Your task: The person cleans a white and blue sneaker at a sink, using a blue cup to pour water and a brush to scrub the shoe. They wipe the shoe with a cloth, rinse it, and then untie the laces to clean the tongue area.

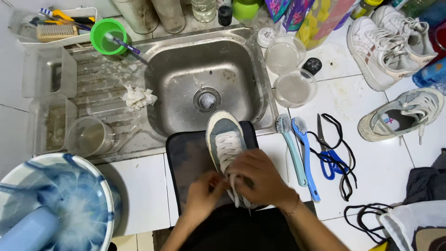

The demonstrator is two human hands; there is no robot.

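While the white tiled table [139, 186] spreads across the whole view, the steel sink [204, 83] sits at twelve o'clock with its drain bare and a ridged draining board to its nine o'clock. Down at seven o'clock there's a big blue-and-white basin [88, 186]. Dead centre, a dark mat [186, 158] lies at the sink's front edge, and on it rests the grey-and-white sneaker [225, 139], toe pointing to twelve o'clock and poking over the sink rim.

Both hands are on it. The left hand [204, 193] is pinched closed on the white lace [236, 193] at the sneaker's tongue end, and the right hand [260, 179] is curled over the same spot, fingers closed on lace too. By my reading this is the lacing step, worked at the eyelets nearest the ankle; the next move calls for a steady pull with the shoe pinned flat so it doesn't slide on the mat.

At two o'clock, two more white sneakers [385, 46] wait. At three o'clock lie two long-handled brushes [302, 153], blue-handled scissors [327, 158] and loose black laces [346, 162]. Two clear round tubs [290, 69] stand by the sink's right rim, and a green cup [108, 36] at eleven o'clock.
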